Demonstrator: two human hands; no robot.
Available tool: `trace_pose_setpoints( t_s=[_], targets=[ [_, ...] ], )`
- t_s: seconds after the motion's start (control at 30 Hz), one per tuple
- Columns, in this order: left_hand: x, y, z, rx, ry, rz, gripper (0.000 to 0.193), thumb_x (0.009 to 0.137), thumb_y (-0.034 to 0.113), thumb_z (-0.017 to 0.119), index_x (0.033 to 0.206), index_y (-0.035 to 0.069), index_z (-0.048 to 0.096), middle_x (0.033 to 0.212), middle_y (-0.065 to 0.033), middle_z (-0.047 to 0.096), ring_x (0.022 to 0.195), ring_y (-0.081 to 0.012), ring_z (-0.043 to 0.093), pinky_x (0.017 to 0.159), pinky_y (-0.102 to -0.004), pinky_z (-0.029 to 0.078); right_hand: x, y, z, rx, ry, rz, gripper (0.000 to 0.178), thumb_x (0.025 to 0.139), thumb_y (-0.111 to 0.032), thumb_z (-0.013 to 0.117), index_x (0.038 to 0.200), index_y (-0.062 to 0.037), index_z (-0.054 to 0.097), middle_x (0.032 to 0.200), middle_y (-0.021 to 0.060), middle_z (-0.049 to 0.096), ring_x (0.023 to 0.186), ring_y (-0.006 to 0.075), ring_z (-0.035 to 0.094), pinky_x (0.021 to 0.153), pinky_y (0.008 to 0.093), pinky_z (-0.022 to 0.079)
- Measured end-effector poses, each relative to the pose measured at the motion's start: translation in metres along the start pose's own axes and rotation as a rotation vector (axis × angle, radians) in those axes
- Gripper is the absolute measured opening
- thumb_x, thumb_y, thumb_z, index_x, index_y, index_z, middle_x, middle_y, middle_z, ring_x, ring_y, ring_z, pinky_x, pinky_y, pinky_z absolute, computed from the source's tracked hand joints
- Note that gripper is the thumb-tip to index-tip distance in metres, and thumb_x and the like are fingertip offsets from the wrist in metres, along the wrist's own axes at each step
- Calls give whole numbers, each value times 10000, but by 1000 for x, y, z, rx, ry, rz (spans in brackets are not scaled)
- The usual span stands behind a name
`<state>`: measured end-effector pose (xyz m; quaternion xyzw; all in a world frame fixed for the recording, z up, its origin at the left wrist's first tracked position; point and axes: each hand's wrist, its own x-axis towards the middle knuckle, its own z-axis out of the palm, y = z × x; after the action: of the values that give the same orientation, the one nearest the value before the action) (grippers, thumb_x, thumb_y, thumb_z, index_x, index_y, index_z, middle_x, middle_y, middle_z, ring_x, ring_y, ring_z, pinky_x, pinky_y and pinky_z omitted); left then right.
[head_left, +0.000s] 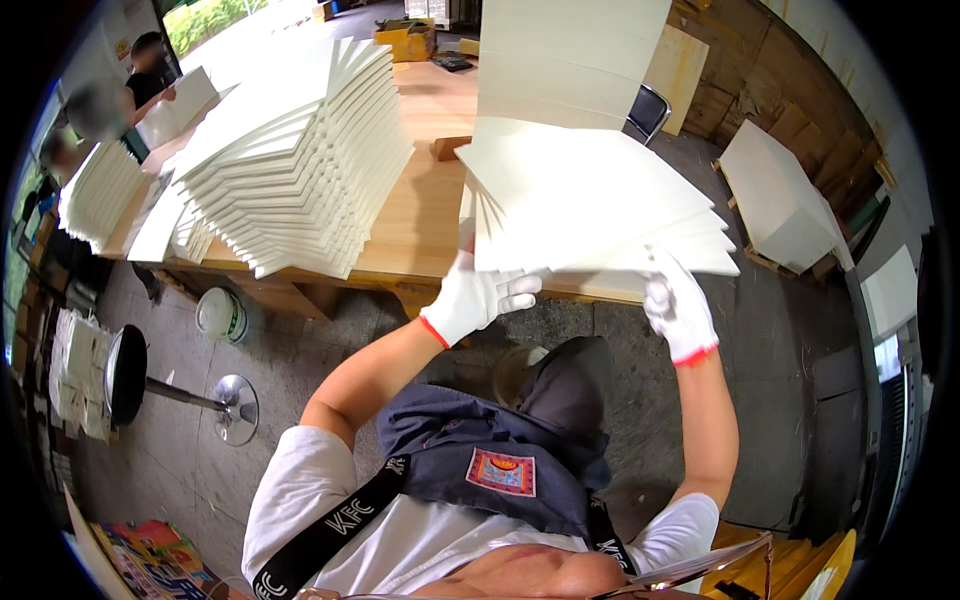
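Observation:
A fanned stack of white sheets or thin boards (pixel 590 190) lies at the table's near edge in front of me. My left hand (pixel 478 300), in a white glove with a red cuff, is at the stack's near left corner. Its thumb points up along the side and its fingers stretch out under the near edge. At the near right edge, my right hand (pixel 678 308) has its fingers curled, the index finger and thumb against the border of a white sheet. How many sheets it pinches is hidden.
A tall zigzag stack of white boards (pixel 290 170) stands on the wooden table (pixel 425 215) to the left. Behind my sheets rises a large upright white board (pixel 570 65). A stool (pixel 125 375) and a bucket (pixel 220 315) are at lower left. A person (pixel 150 85) handles boards at far left.

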<state>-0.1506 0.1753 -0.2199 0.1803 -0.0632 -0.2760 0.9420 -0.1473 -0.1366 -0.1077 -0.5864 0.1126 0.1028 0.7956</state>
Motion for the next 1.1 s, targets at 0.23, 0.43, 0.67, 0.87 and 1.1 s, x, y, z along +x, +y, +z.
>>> trace_pose_setpoints(
  t_s=[0.23,0.43,0.67,0.87,1.1],
  targets=[
    [-13,12,55,342,354,46,528,1011,370,540,1404,20,483,1341,-175,605,1153,-317,636,999,-452,515,-77,29,-75,-21,-26,8,231,1033,-290,574,1135,-94,637,459,-6,454,301,117,392,291,266,291],
    [-58,-7,86,766,230,327,443,874,138,676,1269,-37,575,1158,-79,643,1089,-157,580,985,-311,453,-104,33,-68,-52,-23,-56,232,1023,-234,563,1136,-39,620,620,53,605,350,133,486,296,274,358],
    [-157,64,105,1125,667,695,335,891,109,670,1187,-45,648,1138,-143,679,1065,-211,614,944,-331,471,-37,-5,56,-28,-422,-297,390,1008,-192,559,1360,-41,486,1121,76,653,811,175,660,522,324,529],
    [-174,186,140,629,289,1312,351,995,120,563,1304,-45,555,1230,-103,622,1021,-165,608,883,-310,513,0,-66,254,-194,-615,-608,524,1024,-458,521,1318,-27,567,991,65,558,871,154,568,762,338,551],
    [-186,338,125,914,552,1462,320,948,132,590,1223,-24,639,1143,-113,615,958,-214,599,815,-294,505,52,-29,434,-28,-782,-556,474,926,-430,659,1101,8,610,919,73,580,752,169,545,662,289,457]
  ],
)
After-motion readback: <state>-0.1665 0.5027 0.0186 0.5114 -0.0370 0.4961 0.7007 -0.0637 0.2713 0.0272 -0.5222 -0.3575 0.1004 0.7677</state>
